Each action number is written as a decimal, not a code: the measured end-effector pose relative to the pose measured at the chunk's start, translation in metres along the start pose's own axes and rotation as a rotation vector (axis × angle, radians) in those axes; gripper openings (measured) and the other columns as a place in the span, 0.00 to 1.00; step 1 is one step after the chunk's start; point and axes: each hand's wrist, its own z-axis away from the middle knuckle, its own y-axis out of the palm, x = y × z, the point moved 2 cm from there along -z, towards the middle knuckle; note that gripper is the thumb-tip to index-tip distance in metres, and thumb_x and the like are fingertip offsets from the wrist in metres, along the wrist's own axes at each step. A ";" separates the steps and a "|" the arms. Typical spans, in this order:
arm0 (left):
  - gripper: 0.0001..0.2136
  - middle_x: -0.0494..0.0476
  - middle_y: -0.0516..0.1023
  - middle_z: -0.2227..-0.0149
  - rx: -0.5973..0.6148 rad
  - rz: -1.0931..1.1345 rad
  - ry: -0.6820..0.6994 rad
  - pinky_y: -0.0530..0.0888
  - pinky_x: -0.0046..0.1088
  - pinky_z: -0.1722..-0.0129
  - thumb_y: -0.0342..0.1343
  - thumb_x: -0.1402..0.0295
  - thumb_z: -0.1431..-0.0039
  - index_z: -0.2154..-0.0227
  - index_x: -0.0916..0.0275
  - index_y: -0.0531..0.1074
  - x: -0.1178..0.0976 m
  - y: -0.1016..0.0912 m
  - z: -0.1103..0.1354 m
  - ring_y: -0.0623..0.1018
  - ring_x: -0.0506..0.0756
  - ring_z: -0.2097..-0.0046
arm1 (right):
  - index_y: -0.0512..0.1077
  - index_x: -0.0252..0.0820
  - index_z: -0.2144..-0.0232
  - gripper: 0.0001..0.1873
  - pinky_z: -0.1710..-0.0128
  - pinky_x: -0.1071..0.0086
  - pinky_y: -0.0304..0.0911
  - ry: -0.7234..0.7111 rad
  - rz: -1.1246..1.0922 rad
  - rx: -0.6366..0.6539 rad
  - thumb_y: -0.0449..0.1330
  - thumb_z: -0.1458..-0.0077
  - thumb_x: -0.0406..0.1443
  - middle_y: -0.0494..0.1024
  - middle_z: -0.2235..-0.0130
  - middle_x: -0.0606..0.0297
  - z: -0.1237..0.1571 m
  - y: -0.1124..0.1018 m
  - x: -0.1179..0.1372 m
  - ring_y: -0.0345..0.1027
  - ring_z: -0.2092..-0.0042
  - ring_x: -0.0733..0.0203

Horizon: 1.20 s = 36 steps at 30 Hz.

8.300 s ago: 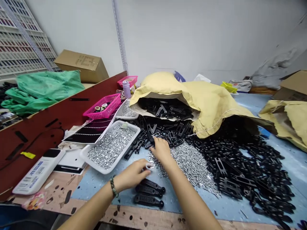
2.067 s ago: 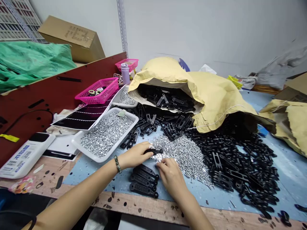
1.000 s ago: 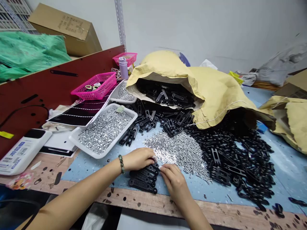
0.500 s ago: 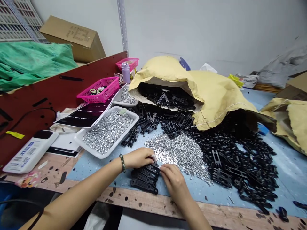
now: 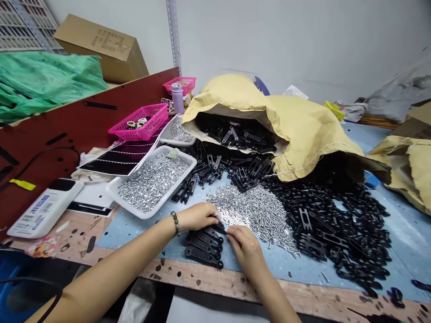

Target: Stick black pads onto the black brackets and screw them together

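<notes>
Beside a small row of black plastic link arms (image 5: 202, 249), my left hand (image 5: 202, 216), with a beaded bracelet at the wrist, has its fingers drawn together on a black link arm (image 5: 219, 228) at the far end of the row. My right hand (image 5: 245, 244) pinches at that arm's right end; what lies between its fingertips is too small to make out. Just beyond both hands spreads a pile of silver screws (image 5: 267, 211) and small nuts (image 5: 232, 208).
A white tray of nuts (image 5: 112, 190) stands left, with a pink basket (image 5: 151, 130) behind it. Yellow paper sacks (image 5: 235, 94) spill black parts at the back. More black parts (image 5: 353, 233) heap at right. A white scale (image 5: 45, 208) sits far left.
The view has shifted slightly. Both hands stay together at the far end of the row, with the left fingers a little more curled over the black link arm.
</notes>
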 end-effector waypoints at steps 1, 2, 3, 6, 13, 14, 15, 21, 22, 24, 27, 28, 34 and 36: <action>0.07 0.53 0.77 0.64 -0.006 0.001 -0.004 0.69 0.27 0.57 0.53 0.74 0.41 0.67 0.61 0.76 0.000 0.000 0.001 0.75 0.53 0.60 | 0.72 0.44 0.63 0.09 0.61 0.63 0.68 -0.002 0.010 0.003 0.52 0.40 0.31 0.77 0.64 0.60 0.000 0.000 -0.001 0.71 0.61 0.58; 0.07 0.53 0.77 0.64 -0.010 0.002 -0.006 0.69 0.27 0.57 0.53 0.73 0.41 0.67 0.61 0.76 0.000 0.000 0.002 0.75 0.53 0.60 | 0.72 0.44 0.63 0.08 0.61 0.63 0.67 -0.012 0.026 0.007 0.52 0.40 0.31 0.77 0.64 0.60 -0.001 0.001 -0.001 0.70 0.61 0.58; 0.07 0.53 0.77 0.64 -0.012 0.005 -0.008 0.69 0.26 0.57 0.53 0.73 0.41 0.67 0.60 0.76 -0.001 0.000 0.004 0.75 0.53 0.60 | 0.72 0.43 0.62 0.09 0.61 0.63 0.67 -0.031 0.043 0.010 0.52 0.40 0.31 0.77 0.64 0.60 -0.001 0.001 -0.001 0.70 0.62 0.58; 0.07 0.52 0.77 0.64 -0.016 0.012 -0.020 0.69 0.25 0.58 0.53 0.74 0.41 0.67 0.61 0.76 -0.001 0.000 0.010 0.75 0.52 0.60 | 0.72 0.42 0.61 0.09 0.60 0.62 0.65 -0.106 0.083 0.010 0.52 0.40 0.29 0.77 0.63 0.59 0.000 0.005 0.002 0.69 0.61 0.58; 0.07 0.53 0.76 0.64 -0.051 0.001 -0.064 0.69 0.27 0.57 0.52 0.74 0.42 0.67 0.61 0.76 0.001 0.001 0.017 0.74 0.53 0.60 | 0.70 0.43 0.61 0.08 0.59 0.61 0.64 0.016 0.057 0.027 0.53 0.40 0.31 0.74 0.61 0.58 -0.007 0.004 0.009 0.68 0.59 0.56; 0.07 0.53 0.76 0.65 -0.054 0.002 -0.069 0.69 0.27 0.58 0.52 0.74 0.42 0.67 0.61 0.76 0.002 0.001 0.017 0.74 0.53 0.60 | 0.70 0.43 0.61 0.07 0.60 0.61 0.64 0.044 0.070 0.027 0.53 0.41 0.32 0.73 0.62 0.59 -0.009 0.004 0.009 0.67 0.59 0.56; 0.07 0.52 0.76 0.65 -0.057 0.004 -0.074 0.69 0.26 0.58 0.52 0.74 0.42 0.67 0.61 0.76 0.003 0.002 0.017 0.74 0.53 0.60 | 0.70 0.43 0.61 0.07 0.60 0.62 0.64 0.060 0.090 0.036 0.54 0.41 0.33 0.73 0.63 0.59 -0.012 0.005 0.009 0.67 0.60 0.55; 0.06 0.52 0.75 0.67 -0.068 0.013 -0.074 0.69 0.26 0.59 0.53 0.73 0.42 0.69 0.62 0.75 0.005 0.003 0.017 0.74 0.53 0.61 | 0.72 0.43 0.67 0.04 0.64 0.63 0.60 0.034 0.211 0.107 0.56 0.42 0.33 0.73 0.69 0.62 -0.019 0.017 0.009 0.65 0.64 0.56; 0.06 0.52 0.75 0.67 -0.065 0.015 -0.070 0.69 0.26 0.59 0.53 0.73 0.42 0.70 0.62 0.75 0.005 0.003 0.017 0.74 0.53 0.61 | 0.72 0.43 0.67 0.05 0.64 0.63 0.59 0.028 0.218 0.105 0.56 0.42 0.33 0.73 0.69 0.62 -0.018 0.018 0.008 0.64 0.64 0.56; 0.06 0.53 0.76 0.66 -0.058 0.019 -0.064 0.69 0.27 0.58 0.53 0.73 0.42 0.70 0.62 0.75 0.005 0.003 0.016 0.74 0.54 0.60 | 0.72 0.42 0.67 0.06 0.64 0.63 0.59 0.020 0.220 0.095 0.55 0.41 0.33 0.72 0.70 0.62 -0.016 0.020 0.007 0.64 0.65 0.56; 0.06 0.53 0.76 0.66 -0.052 0.019 -0.068 0.69 0.27 0.58 0.54 0.73 0.42 0.69 0.62 0.75 0.005 0.003 0.014 0.75 0.54 0.60 | 0.72 0.41 0.67 0.07 0.64 0.63 0.59 0.022 0.218 0.076 0.54 0.40 0.33 0.72 0.70 0.61 -0.014 0.024 0.008 0.64 0.65 0.56; 0.05 0.53 0.76 0.66 -0.053 0.017 -0.069 0.69 0.27 0.58 0.54 0.73 0.43 0.69 0.62 0.75 0.006 0.003 0.014 0.75 0.54 0.60 | 0.72 0.40 0.68 0.07 0.64 0.62 0.59 0.025 0.217 0.073 0.54 0.40 0.33 0.72 0.70 0.61 -0.013 0.024 0.009 0.64 0.65 0.56; 0.06 0.53 0.76 0.67 -0.086 -0.038 -0.064 0.70 0.28 0.60 0.53 0.73 0.42 0.70 0.62 0.75 0.002 0.002 0.021 0.75 0.54 0.62 | 0.71 0.42 0.60 0.10 0.63 0.65 0.65 0.050 0.181 0.078 0.51 0.37 0.37 0.73 0.64 0.59 -0.014 0.001 0.000 0.67 0.62 0.57; 0.06 0.54 0.76 0.65 -0.116 -0.061 -0.048 0.70 0.29 0.59 0.53 0.71 0.41 0.68 0.61 0.75 -0.004 -0.001 0.023 0.75 0.55 0.61 | 0.69 0.41 0.55 0.14 0.61 0.65 0.66 0.151 0.234 -0.013 0.48 0.36 0.38 0.72 0.60 0.56 -0.014 -0.022 -0.022 0.68 0.60 0.56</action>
